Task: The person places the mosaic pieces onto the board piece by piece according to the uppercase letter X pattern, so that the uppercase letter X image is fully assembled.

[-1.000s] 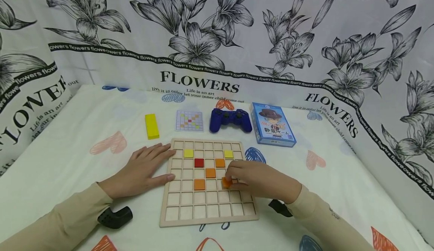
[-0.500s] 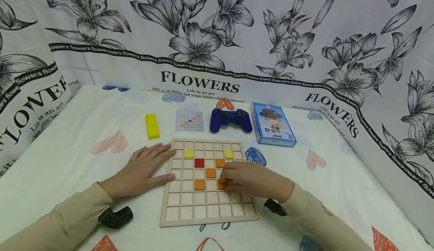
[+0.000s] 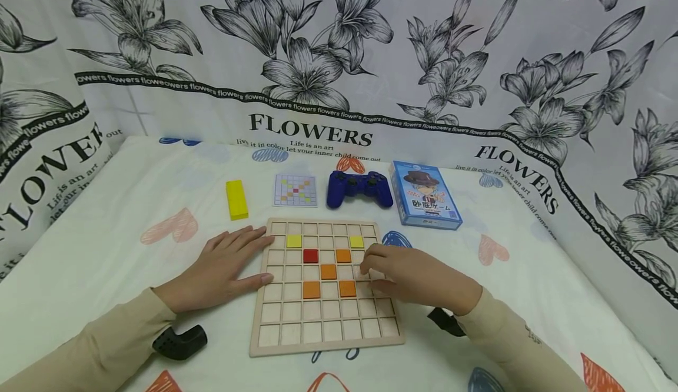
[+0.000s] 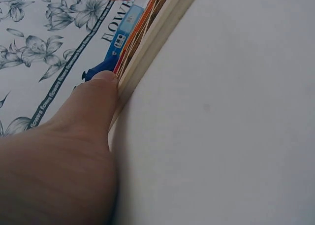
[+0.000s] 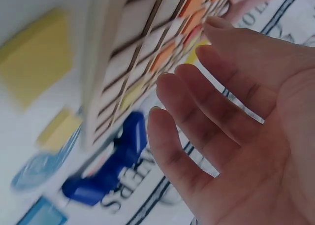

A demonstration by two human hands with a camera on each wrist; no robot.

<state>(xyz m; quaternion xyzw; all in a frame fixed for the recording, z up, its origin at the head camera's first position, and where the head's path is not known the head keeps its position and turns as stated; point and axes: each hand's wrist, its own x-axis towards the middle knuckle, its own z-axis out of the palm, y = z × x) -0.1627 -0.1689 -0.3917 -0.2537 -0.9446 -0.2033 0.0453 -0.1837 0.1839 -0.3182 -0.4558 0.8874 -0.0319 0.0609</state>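
Note:
A wooden grid board [image 3: 328,349] lies flat in the head view, with coloured square tiles in some of its cells. Two are yellow, one is a red tile [image 3: 310,256], and several are orange. My left hand [image 3: 219,271] rests flat by the board's left edge, thumb and fingertips at the rim. Over the board's right side hovers my right hand [image 3: 418,274], beside an orange tile [image 3: 347,288] lying in its cell. In the right wrist view the fingers are apart and loosely bent, holding nothing.
Behind the board stand a yellow block [image 3: 236,200], a pattern card [image 3: 295,190], a blue game controller [image 3: 359,188] and a blue box [image 3: 426,195]. The right wrist view shows two yellow pieces [image 5: 39,57] beside the board's edge.
My right hand moved left, set the orange tile into a cell, let it go and drew back to the right. The left hand has stayed in place.

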